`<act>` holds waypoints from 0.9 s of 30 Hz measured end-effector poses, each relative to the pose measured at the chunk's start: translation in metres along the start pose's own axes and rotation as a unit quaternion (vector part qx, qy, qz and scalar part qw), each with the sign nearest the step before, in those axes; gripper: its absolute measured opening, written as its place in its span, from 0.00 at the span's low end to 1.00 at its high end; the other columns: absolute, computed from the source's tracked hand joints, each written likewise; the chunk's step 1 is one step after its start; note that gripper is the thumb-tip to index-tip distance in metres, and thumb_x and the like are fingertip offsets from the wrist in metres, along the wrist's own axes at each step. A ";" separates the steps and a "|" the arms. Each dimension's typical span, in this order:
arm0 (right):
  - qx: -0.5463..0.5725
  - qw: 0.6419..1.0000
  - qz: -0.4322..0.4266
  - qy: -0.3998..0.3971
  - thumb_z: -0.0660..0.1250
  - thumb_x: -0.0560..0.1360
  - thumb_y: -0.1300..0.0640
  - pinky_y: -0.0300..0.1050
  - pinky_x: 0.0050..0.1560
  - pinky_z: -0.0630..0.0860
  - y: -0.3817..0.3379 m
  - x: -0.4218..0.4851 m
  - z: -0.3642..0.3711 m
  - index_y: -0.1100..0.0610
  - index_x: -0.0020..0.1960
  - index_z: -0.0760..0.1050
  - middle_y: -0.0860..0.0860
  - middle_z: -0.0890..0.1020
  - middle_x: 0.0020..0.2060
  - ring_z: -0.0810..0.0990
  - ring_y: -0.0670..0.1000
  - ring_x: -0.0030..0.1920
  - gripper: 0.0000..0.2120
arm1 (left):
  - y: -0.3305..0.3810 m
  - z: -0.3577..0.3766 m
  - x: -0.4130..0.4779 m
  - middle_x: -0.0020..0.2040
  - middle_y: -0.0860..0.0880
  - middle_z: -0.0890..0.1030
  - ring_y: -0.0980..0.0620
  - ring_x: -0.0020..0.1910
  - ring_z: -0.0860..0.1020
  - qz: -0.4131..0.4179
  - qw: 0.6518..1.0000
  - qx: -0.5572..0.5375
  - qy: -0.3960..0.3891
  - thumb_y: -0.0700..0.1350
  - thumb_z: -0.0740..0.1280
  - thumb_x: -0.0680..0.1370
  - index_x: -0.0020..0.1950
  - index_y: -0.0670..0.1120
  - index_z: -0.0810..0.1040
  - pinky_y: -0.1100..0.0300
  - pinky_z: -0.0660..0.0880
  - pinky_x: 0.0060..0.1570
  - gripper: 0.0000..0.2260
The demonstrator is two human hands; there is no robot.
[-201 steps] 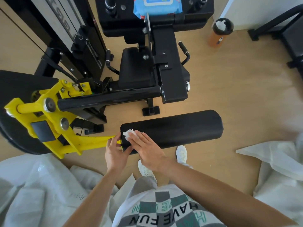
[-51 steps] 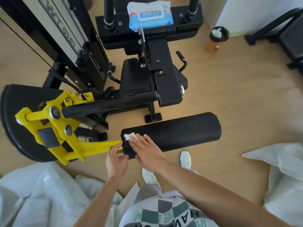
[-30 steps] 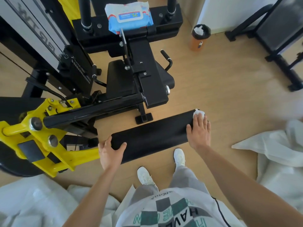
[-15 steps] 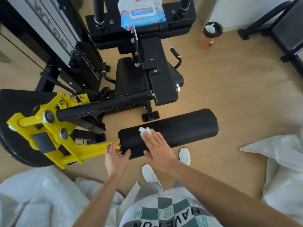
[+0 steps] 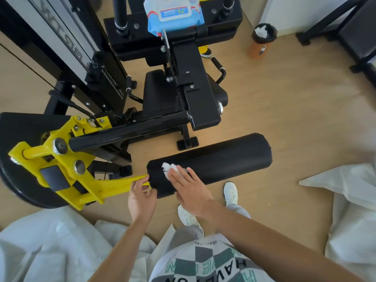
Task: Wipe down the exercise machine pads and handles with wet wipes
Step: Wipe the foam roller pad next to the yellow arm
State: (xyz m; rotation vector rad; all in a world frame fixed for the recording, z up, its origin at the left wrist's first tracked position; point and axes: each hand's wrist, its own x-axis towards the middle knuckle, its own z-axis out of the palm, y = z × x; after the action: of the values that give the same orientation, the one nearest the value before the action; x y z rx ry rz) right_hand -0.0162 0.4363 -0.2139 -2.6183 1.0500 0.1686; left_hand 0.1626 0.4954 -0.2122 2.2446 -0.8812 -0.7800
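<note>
Right fingers (image 5: 181,179) flat on wipe (image 5: 167,167) atop roller pad (image 5: 223,161), left fingers (image 5: 147,189) seemingly curled at its end; crumpled tissue (image 5: 261,31) in bin (image 5: 256,47).

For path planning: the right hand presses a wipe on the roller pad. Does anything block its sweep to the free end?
Nothing visible does. Past the right hand and wipe, the roller pad lies bare to its free end; the left hand holds the other end.

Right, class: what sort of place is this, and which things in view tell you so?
Likely a gym or home workout room: a weight-stack exercise machine, its black roller pad on a yellow lever arm, and another equipment frame at the right edge.
</note>
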 end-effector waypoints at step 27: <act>0.096 0.955 0.266 0.086 0.50 0.83 0.42 0.54 0.81 0.44 0.098 -0.026 -0.021 0.57 0.83 0.45 0.54 0.50 0.82 0.42 0.55 0.82 0.34 | 0.012 0.023 0.020 0.69 0.44 0.73 0.41 0.68 0.71 -0.032 0.998 0.055 -0.017 0.58 0.77 0.72 0.79 0.49 0.68 0.40 0.77 0.62 0.38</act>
State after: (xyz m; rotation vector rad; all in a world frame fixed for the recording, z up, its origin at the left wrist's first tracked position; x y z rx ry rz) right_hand -0.1033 0.3797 -0.2125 -2.1535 1.7223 -0.0440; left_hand 0.1542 0.4661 -0.2250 2.3718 -0.8930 -0.8191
